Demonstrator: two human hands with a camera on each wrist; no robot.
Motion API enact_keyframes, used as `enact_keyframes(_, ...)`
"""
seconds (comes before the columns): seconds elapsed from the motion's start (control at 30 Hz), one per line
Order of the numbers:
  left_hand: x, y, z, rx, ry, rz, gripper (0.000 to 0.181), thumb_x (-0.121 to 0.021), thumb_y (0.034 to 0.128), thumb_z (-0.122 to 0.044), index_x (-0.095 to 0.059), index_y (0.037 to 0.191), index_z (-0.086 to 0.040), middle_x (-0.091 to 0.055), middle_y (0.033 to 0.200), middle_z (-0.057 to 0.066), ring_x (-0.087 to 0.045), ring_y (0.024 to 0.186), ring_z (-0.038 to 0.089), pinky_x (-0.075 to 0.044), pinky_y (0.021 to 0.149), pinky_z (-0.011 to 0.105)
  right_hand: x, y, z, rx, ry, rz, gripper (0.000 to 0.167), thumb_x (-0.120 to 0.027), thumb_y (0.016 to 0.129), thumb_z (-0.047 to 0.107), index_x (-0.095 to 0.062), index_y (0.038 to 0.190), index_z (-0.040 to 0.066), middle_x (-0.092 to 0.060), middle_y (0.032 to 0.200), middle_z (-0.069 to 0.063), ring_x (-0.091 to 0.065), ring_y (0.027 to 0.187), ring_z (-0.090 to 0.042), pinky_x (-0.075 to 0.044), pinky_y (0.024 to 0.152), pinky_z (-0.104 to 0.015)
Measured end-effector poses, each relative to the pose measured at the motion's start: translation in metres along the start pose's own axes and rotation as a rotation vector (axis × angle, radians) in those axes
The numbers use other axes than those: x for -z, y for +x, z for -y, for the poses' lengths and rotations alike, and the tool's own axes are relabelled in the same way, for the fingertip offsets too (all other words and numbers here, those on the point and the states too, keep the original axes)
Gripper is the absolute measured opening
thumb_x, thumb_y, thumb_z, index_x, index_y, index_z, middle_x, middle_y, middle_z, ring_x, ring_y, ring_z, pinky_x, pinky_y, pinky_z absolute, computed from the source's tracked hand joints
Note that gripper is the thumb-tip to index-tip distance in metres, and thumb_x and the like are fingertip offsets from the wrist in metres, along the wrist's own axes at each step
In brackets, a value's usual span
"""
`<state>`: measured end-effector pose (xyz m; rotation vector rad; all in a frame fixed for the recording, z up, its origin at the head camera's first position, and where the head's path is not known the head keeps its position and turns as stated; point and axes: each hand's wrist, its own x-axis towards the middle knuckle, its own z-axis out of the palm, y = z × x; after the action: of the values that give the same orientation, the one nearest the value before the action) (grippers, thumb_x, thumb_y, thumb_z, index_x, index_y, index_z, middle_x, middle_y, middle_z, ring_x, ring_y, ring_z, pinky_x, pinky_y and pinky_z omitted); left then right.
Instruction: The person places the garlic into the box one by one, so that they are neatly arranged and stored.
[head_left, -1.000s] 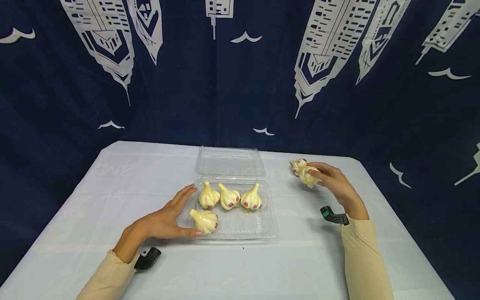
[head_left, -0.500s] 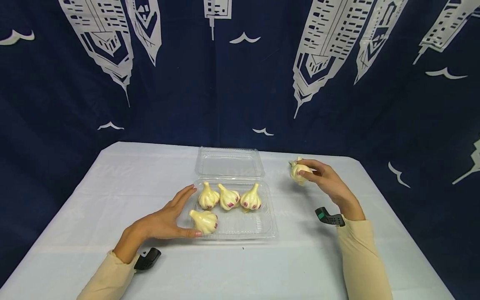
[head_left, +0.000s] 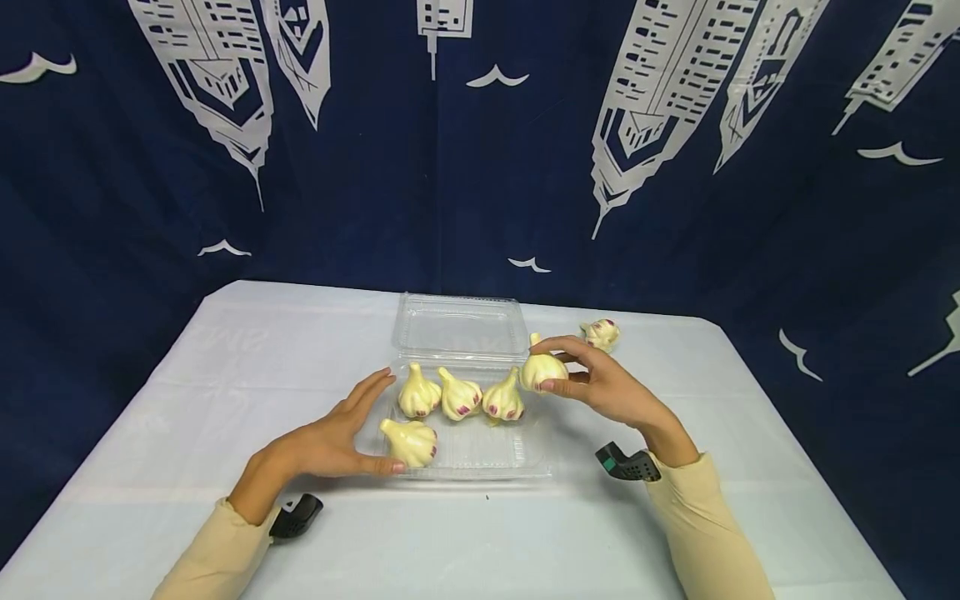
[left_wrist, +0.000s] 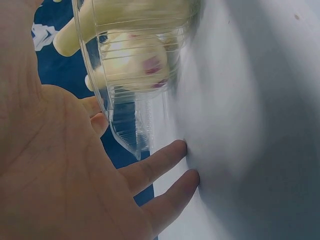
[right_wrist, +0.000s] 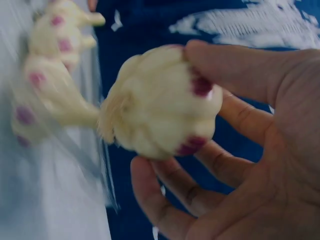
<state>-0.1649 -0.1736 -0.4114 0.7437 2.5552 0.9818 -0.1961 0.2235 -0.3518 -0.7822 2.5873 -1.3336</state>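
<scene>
A clear plastic clamshell container [head_left: 480, 454] stands with its lid [head_left: 461, 327] folded back. Three garlic bulbs [head_left: 460, 395] form a row inside it, and another garlic bulb [head_left: 409, 442] lies at its near left corner. My left hand [head_left: 322, 446] spans the container's left side, thumb at the near corner. Two of its extended fingers [left_wrist: 157, 165] reach down to the tabletop in the left wrist view. My right hand [head_left: 611, 387] pinches a garlic bulb [right_wrist: 155, 105] between thumb and fingers, held above the container's right edge.
One more garlic bulb [head_left: 601, 333] lies on the white table [head_left: 300, 333] behind my right hand. A dark blue curtain [head_left: 375, 183] with white printing hangs behind the table's far edge. Black wrist cameras [head_left: 628, 463] sit at both cuffs.
My right hand has carried the held garlic bulb leftward, from beside the other bulb at the back right to the container's right edge. My left hand has stayed in place.
</scene>
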Motion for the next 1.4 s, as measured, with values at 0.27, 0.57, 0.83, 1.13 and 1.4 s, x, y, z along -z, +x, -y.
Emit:
enact_keyframes(0.27,0.0,0.001,0.001,-0.007,-0.005,-0.002,0.121,-0.079,0.0778,-0.059,-0.002,0.162,-0.019,0.004,0.169,0.006,-0.009,0.153,0.045,-0.024,0.115,0.069,-0.041,0.002,0.016,0.162,-0.107,0.083,0.045,-0.07,0.096,0.021,-0.058,0.139,0.019,-0.055,0.14,0.003,-0.049,0.132,-0.019,-0.052,0.096,-0.04)
enact_keyframes(0.57,0.0,0.002,0.001,0.0,-0.004,0.003,0.121,-0.079,0.0778,-0.059,-0.003,0.162,-0.018,0.004,0.169,0.003,-0.007,0.153,0.044,-0.023,0.115,0.068,-0.081,0.006,0.018,0.233,-0.128,0.078,0.042,-0.077,0.09,0.024,-0.065,0.131,0.02,-0.058,0.131,0.003,-0.057,0.111,-0.013,-0.052,0.087,-0.032)
enact_keyframes(0.83,0.0,0.001,0.001,-0.005,-0.009,0.004,0.121,-0.079,0.078,-0.06,-0.002,0.162,-0.019,0.005,0.169,0.003,-0.008,0.153,0.044,-0.024,0.115,0.068,-0.105,0.006,0.02,0.254,-0.272,0.076,0.042,-0.08,0.087,0.02,-0.067,0.127,0.02,-0.056,0.13,0.002,-0.055,0.116,-0.015,-0.048,0.096,-0.038)
enact_keyframes(1.13,0.0,0.001,0.001,-0.004,-0.015,0.006,0.12,-0.079,0.0786,-0.059,-0.002,0.162,-0.019,0.006,0.169,0.003,-0.006,0.153,0.044,-0.023,0.115,0.069,-0.114,0.009,0.021,0.264,-0.302,0.104,0.043,-0.078,0.089,0.023,-0.064,0.13,0.019,-0.054,0.134,-0.001,-0.051,0.125,-0.018,-0.046,0.103,-0.042)
enact_keyframes(1.4,0.0,0.001,0.001,-0.002,-0.016,0.003,0.121,-0.08,0.0781,-0.058,-0.002,0.162,-0.019,0.005,0.169,0.004,-0.007,0.153,0.046,-0.023,0.114,0.07,-0.11,0.007,0.02,0.295,-0.297,0.117,0.038,-0.072,0.094,0.022,-0.063,0.13,0.017,-0.054,0.136,-0.001,-0.052,0.126,-0.017,-0.046,0.102,-0.041)
